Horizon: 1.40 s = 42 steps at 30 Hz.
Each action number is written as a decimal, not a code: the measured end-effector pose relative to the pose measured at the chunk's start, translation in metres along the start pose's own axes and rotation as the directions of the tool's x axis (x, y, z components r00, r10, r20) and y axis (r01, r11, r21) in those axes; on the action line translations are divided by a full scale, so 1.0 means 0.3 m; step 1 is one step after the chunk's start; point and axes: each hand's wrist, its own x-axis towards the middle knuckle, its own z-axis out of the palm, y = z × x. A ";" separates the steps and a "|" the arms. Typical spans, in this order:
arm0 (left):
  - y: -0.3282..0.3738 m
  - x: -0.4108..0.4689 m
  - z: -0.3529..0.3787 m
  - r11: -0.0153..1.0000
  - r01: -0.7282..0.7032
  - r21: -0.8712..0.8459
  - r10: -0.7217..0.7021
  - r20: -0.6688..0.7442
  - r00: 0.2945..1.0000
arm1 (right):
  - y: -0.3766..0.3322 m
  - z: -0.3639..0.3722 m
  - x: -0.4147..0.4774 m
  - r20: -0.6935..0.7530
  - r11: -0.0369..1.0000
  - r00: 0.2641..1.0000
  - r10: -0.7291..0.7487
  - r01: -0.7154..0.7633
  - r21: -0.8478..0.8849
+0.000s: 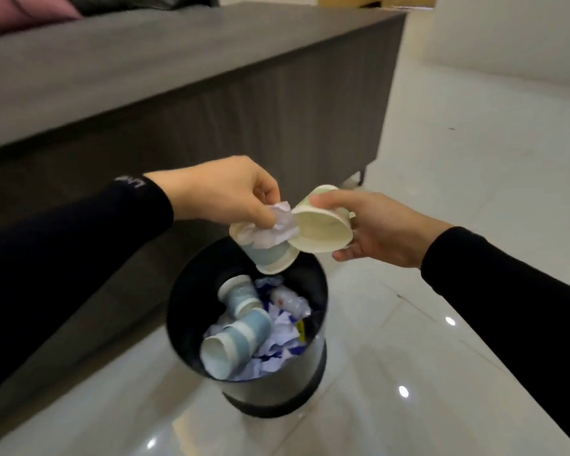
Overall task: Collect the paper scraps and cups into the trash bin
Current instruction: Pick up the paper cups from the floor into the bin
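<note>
A round black trash bin (185, 311) stands on the floor below both hands. Inside it lie two blue-banded paper cups (236, 339) on several crumpled paper scraps (282, 337). My left hand (218, 192) pinches a blue-banded paper cup (272, 255) by its rim together with a crumpled white paper scrap (282, 225), right over the bin's far edge. My right hand (379, 232) holds a second paper cup (323, 225) on its side, mouth facing me, touching the scrap.
A long dark grey table (178, 70) runs across the left and back, its side panel just behind the bin. Glossy white tile floor (458, 159) spreads to the right and front. A pink cushion (23, 14) shows at top left.
</note>
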 end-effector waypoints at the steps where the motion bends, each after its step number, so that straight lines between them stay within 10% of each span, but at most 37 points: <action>1: -0.029 -0.044 0.006 1.000 0.026 0.004 -0.026 0.021 0.999 | -0.009 0.037 0.001 0.023 0.995 0.999 0.025 -0.023 -0.095; 8: -0.177 -0.107 0.142 0.983 0.112 0.145 -0.119 0.035 0.992 | 0.090 0.072 0.025 -0.294 0.737 0.956 0.000 -0.198 -0.646; 14: -0.163 -0.057 0.191 0.995 0.098 0.027 -0.095 -0.091 0.991 | 0.199 0.074 0.027 -0.155 0.820 0.847 0.508 -0.531 -0.213; 28: -0.024 -0.431 -0.220 0.868 0.346 -0.357 -0.413 -0.130 0.901 | -0.233 0.286 -0.284 -0.233 0.826 0.831 0.506 -0.544 -0.149; 42: 0.266 -1.418 -0.751 0.503 0.531 -0.682 -0.846 -0.260 0.466 | -0.883 0.852 -0.784 0.144 0.840 0.864 0.483 -0.410 -0.354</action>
